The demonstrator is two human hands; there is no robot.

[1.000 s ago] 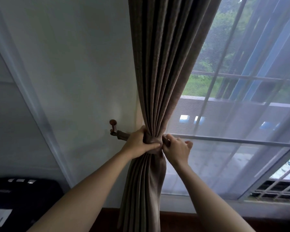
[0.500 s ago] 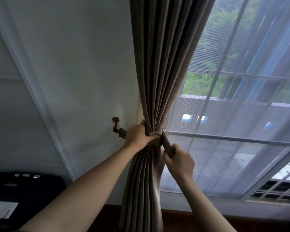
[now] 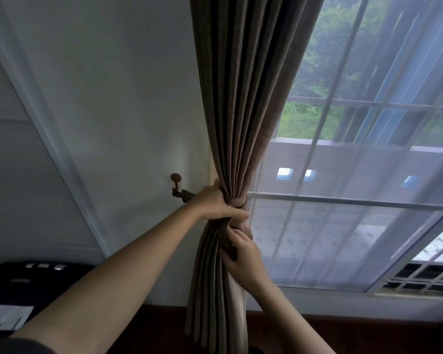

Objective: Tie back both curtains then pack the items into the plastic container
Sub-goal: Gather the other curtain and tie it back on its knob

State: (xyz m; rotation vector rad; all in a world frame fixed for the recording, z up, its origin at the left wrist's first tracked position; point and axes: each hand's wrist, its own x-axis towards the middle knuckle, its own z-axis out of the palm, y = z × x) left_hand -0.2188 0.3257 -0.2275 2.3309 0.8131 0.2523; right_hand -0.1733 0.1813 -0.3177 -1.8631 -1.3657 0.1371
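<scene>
**A:** Head view, and we're right at the window. The brown curtain [image 3: 241,111] hangs in deep pleats between the white wall [image 3: 113,98] and the sheer [image 3: 343,226], cinched to a waist near the wall hook [image 3: 176,183].

**B:** The left hand [image 3: 215,203] is clamped round that waist, fingers curled over the bunched folds. The right hand [image 3: 243,254], just below, pinches the dark tail of the tieback [image 3: 225,245] against the cloth.

**A:** How does it handle, do you reckon?

**B:** Thick, soft fabric with some weight, I'd say. It compresses easily but wants to spring back out. The waist is the place to take hold, all pleats gathered in one fist, as the left has it.

**A:** And the strap?

**B:** Limp and narrow, so grip it near the end and pull it snug. Let it go slack and I'd expect the bundle to sag open.

**A:** Any sign of the plastic container?

**B:** Not in view. There's only a black device [image 3: 36,282], low on the left.
</scene>
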